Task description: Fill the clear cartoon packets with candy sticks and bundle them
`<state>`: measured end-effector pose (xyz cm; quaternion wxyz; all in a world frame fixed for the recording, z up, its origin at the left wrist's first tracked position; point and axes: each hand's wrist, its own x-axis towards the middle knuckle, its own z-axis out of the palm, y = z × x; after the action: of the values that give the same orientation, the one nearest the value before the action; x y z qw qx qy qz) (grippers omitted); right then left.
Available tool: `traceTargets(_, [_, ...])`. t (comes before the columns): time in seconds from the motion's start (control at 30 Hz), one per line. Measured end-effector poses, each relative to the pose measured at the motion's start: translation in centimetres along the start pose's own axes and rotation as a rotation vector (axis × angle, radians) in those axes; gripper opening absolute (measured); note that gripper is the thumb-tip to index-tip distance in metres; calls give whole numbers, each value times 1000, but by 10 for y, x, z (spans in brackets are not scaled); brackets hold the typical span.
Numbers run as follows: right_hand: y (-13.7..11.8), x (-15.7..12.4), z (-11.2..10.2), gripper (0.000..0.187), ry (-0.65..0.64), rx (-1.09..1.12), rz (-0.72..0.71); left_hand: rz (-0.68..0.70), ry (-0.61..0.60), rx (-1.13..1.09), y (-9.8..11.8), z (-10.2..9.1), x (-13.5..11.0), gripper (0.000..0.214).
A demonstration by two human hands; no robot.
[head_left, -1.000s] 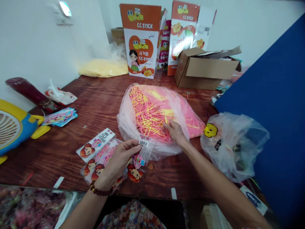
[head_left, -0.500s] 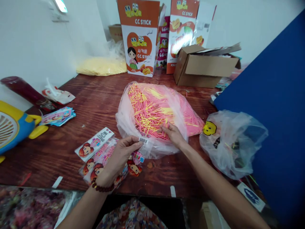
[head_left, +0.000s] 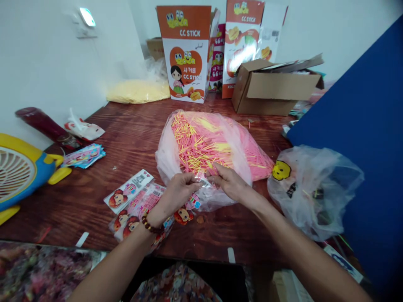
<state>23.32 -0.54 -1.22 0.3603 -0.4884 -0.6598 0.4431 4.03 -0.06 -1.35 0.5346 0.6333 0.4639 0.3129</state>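
Observation:
My left hand (head_left: 178, 193) pinches the top edge of a small printed clear pouch (head_left: 192, 202), which hangs below the fingers and shows a red-haired cartoon figure. Close beside it, my right hand (head_left: 229, 183) is closed on a few pink and yellow sticks (head_left: 213, 170), its fingertips at the pouch's upper edge. Whether the sticks are inside the pouch cannot be made out. Behind both hands lies a large clear bag (head_left: 165, 147), open at the left and full of thin pink and yellow sticks (head_left: 197, 147). More printed pouches (head_left: 138, 209) lie in a pile under my left forearm.
A white plastic bag (head_left: 340, 184) with a yellow face print sits at the right by a blue panel (head_left: 355, 117). Cardboard boxes (head_left: 270, 90) line the back. At the left are a yellow-and-blue fan (head_left: 34, 167), a dark red bottle (head_left: 44, 126) and blue packets (head_left: 86, 156).
My right hand has moved left and down from the sticks in the bag to the pouch's top edge. My left hand has shifted slightly right. The view has tilted a little.

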Motion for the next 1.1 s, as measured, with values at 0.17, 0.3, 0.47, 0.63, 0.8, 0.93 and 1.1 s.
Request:
traceTargets(0.17, [5, 1, -4, 16, -55, -46, 3, -55, -82, -54, 6, 1, -8, 33])
traceTargets(0.3, [17, 10, -32, 18, 61, -155, 87, 18, -128, 4, -3, 0, -17, 33])
traceTargets(0.47, [44, 22, -45, 20, 3, -698, 41, 17, -147, 38, -18, 0, -33, 36])
traceTargets(0.63, [41, 35, -20, 24, -246, -1087, -55, 30, -68, 18, -26, -1, -39, 35])
traceTargets(0.8, [27, 42, -7, 29, -326, -1283, -72, -8, -29, -54, -27, -8, -39, 32])
traceTargets(0.93, [39, 41, -14, 23, -206, -1158, -10, -18, 12, -134, -27, -10, -39, 31])
traceTargets(1.1, [45, 33, -19, 9, 164, -195, 150, 20, 21, -168, -27, -8, -35, 28])
